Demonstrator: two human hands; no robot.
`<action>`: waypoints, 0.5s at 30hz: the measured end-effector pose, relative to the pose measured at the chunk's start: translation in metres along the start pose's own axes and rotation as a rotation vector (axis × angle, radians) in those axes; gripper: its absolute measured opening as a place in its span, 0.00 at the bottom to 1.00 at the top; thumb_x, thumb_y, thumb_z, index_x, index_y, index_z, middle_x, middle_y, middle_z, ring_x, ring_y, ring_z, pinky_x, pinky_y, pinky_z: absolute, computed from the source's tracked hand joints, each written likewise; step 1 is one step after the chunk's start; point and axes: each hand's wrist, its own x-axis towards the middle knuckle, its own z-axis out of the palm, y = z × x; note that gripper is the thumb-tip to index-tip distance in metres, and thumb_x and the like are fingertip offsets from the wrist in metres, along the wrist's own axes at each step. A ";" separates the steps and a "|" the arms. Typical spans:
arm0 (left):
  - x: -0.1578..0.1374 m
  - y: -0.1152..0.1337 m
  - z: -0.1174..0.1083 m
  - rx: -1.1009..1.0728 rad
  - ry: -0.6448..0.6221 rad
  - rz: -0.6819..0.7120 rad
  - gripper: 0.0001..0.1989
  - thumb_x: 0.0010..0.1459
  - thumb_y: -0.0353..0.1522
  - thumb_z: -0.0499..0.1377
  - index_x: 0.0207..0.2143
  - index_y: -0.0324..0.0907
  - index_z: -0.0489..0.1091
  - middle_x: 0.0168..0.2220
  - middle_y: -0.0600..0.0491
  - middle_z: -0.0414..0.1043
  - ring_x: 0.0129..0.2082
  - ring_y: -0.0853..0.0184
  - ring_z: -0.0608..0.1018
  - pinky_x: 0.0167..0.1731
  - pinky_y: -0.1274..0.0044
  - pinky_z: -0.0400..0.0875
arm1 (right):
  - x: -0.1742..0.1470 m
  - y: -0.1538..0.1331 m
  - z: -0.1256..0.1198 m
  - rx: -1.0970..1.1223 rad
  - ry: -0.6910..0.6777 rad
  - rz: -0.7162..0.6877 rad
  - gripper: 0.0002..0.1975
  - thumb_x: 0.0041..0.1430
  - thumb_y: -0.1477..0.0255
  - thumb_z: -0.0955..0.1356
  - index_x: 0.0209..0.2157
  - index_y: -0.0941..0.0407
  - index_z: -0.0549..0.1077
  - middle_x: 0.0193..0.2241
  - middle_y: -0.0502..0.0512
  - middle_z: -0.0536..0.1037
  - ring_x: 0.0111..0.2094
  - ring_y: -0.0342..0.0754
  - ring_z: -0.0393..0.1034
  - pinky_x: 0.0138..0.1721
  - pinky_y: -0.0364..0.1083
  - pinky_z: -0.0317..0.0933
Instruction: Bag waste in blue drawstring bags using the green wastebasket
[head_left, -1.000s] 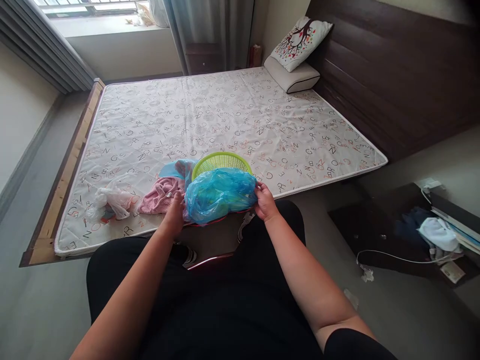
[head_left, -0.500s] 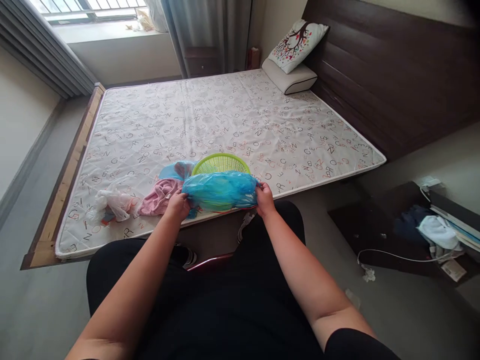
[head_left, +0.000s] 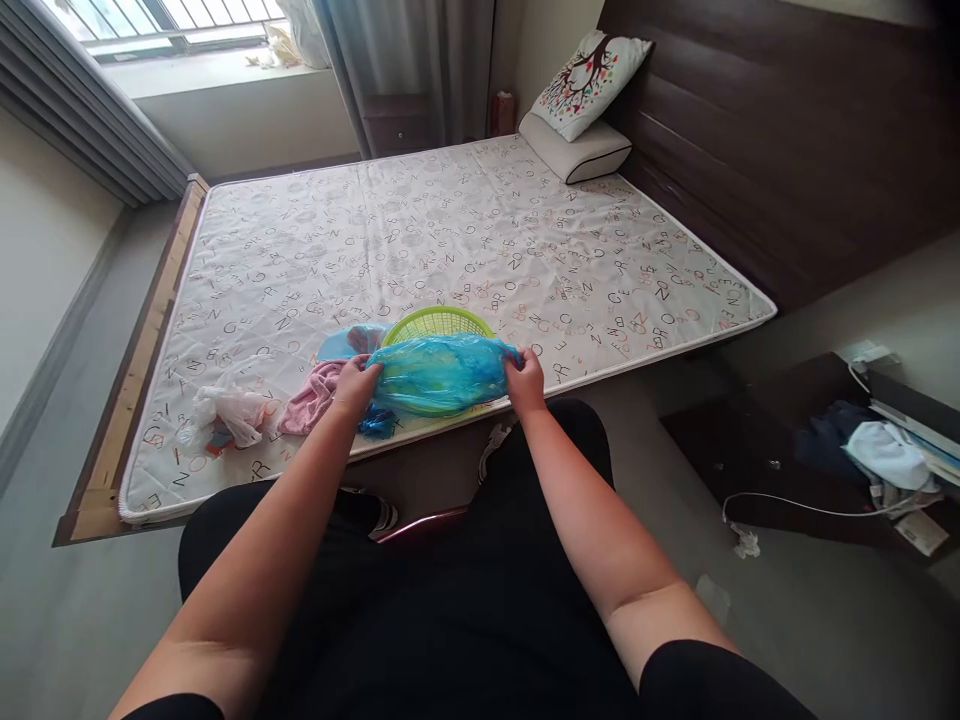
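Observation:
A blue translucent plastic bag (head_left: 442, 372) is stretched sideways between my two hands. My left hand (head_left: 358, 383) pinches its left end, and my right hand (head_left: 526, 380) grips the right end. Behind and partly under the bag sits a green plastic basket (head_left: 437, 321), its far rim and mesh wall showing. By my left hand lies a crumpled pink cloth (head_left: 309, 400), with a second light blue plastic piece (head_left: 341, 344) just beyond it. A darker blue crumpled bit (head_left: 376, 424) rests below the bag's left end.
The letter-printed mattress (head_left: 360, 250) bears a crumpled clear plastic bag (head_left: 232, 415) at left. A tree-print cushion (head_left: 589, 85) leans on a pillow (head_left: 574, 150) by the dark headboard (head_left: 750, 120). At right, a low dark cabinet (head_left: 739, 450) holds clothes and a white cable (head_left: 799, 511).
Both hands have lifted the blue bag slightly and shifted it away from me. More of the dark blue crumpled bit shows beneath its left end. The view has tilted a little.

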 end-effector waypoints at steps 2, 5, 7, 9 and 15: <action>0.003 -0.001 0.000 0.014 0.039 0.025 0.16 0.49 0.36 0.65 0.41 0.41 0.75 0.36 0.49 0.77 0.37 0.61 0.76 0.36 0.74 0.69 | 0.002 -0.002 -0.001 0.050 0.134 -0.009 0.14 0.55 0.58 0.68 0.38 0.51 0.66 0.36 0.48 0.74 0.38 0.48 0.69 0.47 0.47 0.66; 0.003 -0.001 0.002 0.005 0.029 0.026 0.16 0.50 0.36 0.64 0.41 0.40 0.75 0.34 0.50 0.77 0.34 0.62 0.75 0.35 0.74 0.69 | 0.007 -0.004 -0.002 0.250 0.128 0.027 0.17 0.51 0.64 0.66 0.43 0.51 0.64 0.44 0.55 0.78 0.44 0.49 0.73 0.51 0.49 0.68; 0.003 0.003 0.006 -0.021 -0.010 0.039 0.18 0.49 0.35 0.63 0.44 0.40 0.76 0.37 0.49 0.77 0.36 0.62 0.76 0.36 0.74 0.70 | 0.010 -0.005 -0.001 0.365 -0.015 0.081 0.15 0.51 0.64 0.64 0.42 0.50 0.63 0.48 0.58 0.79 0.45 0.50 0.75 0.50 0.50 0.69; 0.006 0.009 0.010 -0.060 -0.053 0.063 0.22 0.50 0.33 0.61 0.49 0.39 0.76 0.41 0.49 0.78 0.38 0.62 0.77 0.38 0.75 0.71 | 0.011 -0.006 0.001 0.392 -0.152 0.110 0.13 0.55 0.60 0.64 0.40 0.50 0.62 0.47 0.58 0.80 0.43 0.51 0.75 0.47 0.50 0.70; 0.021 0.032 0.013 0.209 -0.154 0.173 0.24 0.53 0.33 0.62 0.54 0.40 0.77 0.50 0.47 0.79 0.51 0.55 0.79 0.53 0.68 0.74 | 0.012 -0.009 0.005 0.107 -0.155 -0.016 0.21 0.54 0.50 0.72 0.30 0.51 0.63 0.30 0.48 0.71 0.34 0.48 0.66 0.42 0.47 0.64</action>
